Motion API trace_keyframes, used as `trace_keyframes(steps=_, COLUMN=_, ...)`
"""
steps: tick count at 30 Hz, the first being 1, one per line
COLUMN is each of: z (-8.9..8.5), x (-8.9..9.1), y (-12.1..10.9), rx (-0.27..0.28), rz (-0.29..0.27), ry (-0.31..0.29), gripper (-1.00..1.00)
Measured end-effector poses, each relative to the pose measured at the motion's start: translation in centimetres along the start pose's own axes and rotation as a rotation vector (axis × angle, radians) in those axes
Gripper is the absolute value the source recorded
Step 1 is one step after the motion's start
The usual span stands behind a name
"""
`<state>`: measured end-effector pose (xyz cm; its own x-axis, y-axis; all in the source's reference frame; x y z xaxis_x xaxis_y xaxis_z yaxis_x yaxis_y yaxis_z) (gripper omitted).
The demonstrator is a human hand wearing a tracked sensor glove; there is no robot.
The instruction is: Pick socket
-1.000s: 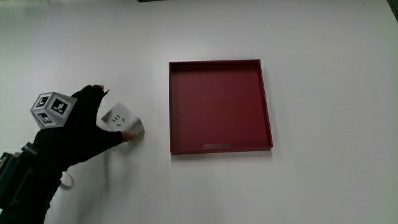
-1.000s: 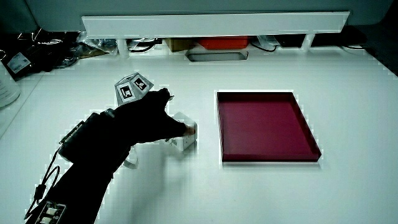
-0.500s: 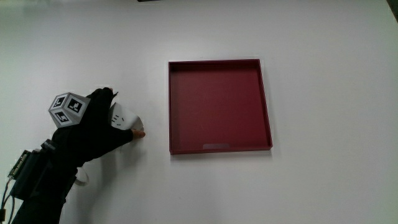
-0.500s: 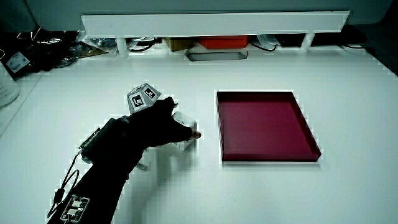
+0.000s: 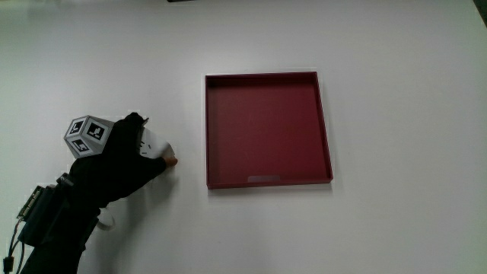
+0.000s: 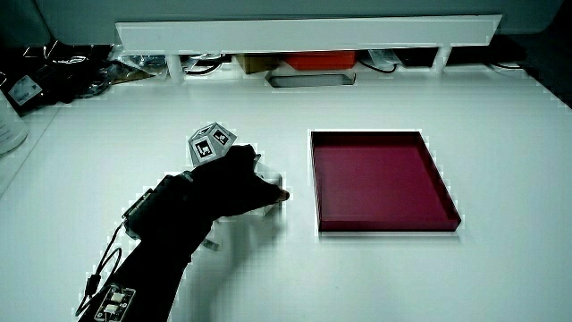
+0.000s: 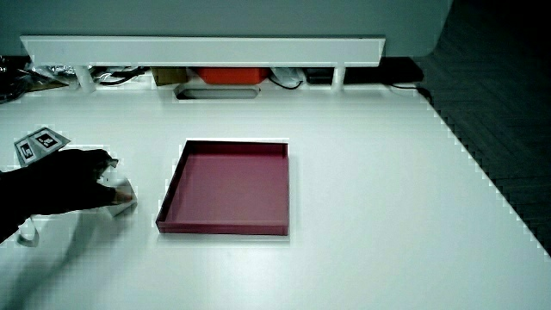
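Observation:
The socket [image 5: 154, 144] is a small white cube-shaped block, mostly covered by the black-gloved hand [image 5: 129, 157], whose fingers are curled around it. It is held beside the dark red tray [image 5: 266, 129], a short gap away from the tray's wall. In both side views the hand [image 6: 234, 185] [image 7: 79, 182] wraps the socket [image 6: 271, 182] [image 7: 121, 194], with only a white corner and a fingertip showing. A patterned cube [image 5: 88, 135] sits on the back of the hand.
The red tray [image 6: 380, 179] [image 7: 228, 188] is shallow and holds nothing. A low white partition [image 6: 304, 36] runs along the table's edge farthest from the person, with cables and an orange box under it. A small white piece [image 6: 212, 241] lies under the forearm.
The hand has closed over the socket and moved slightly toward the tray; the socket's face with its holes, visible one second ago, is now almost fully covered.

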<state>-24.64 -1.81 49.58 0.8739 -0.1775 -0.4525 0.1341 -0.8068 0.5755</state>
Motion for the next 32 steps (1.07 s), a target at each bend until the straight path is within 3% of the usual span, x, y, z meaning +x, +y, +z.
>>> trace_keyframes(steps=8, z=-0.1, x=0.2, y=-0.4, rx=0.024, rz=-0.014, ry=-0.008, gripper=1.0)
trace_keyframes(steps=12, z=0.4, x=0.9, y=-0.8, rx=0.043, rz=-0.05, ry=-0.008, gripper=1.0)
trace_keyframes(steps=19, z=1.9, x=4.6, y=-2.0, rx=0.075, rz=-0.175, ry=0.017, gripper=1.0)
trace_keyframes(steps=20, z=2.5, x=6.0, y=-2.7, rx=0.081, rz=-0.159, ry=-0.054, gripper=1.0)
trace_keyframes(steps=23, z=3.0, x=7.9, y=-2.9, rx=0.087, rz=-0.212, ry=-0.087, gripper=1.0)
trace_keyframes(steps=25, z=3.2, x=9.0, y=-2.8, rx=0.074, rz=-0.212, ry=-0.123, gripper=1.0)
trace_keyframes(steps=26, z=3.1, x=9.4, y=-2.7, rx=0.056, rz=-0.185, ry=-0.21, gripper=1.0)
trace_keyframes(steps=27, z=3.2, x=10.1, y=-2.6, rx=0.064, rz=-0.206, ry=-0.171, gripper=1.0)
trace_keyframes(steps=28, z=3.2, x=10.4, y=-2.2, rx=0.096, rz=-0.269, ry=-0.14, gripper=1.0)
trace_keyframes(steps=29, z=3.2, x=11.0, y=-2.3, rx=0.052, rz=-0.188, ry=-0.176, gripper=1.0)
trace_keyframes(steps=30, z=3.1, x=11.5, y=-2.0, rx=0.057, rz=-0.226, ry=-0.218, gripper=1.0)
trace_keyframes(steps=31, z=3.0, x=11.9, y=-1.7, rx=0.066, rz=-0.266, ry=-0.202, gripper=1.0)
trace_keyframes(steps=32, z=3.0, x=12.5, y=-1.7, rx=0.048, rz=-0.216, ry=-0.197, gripper=1.0)
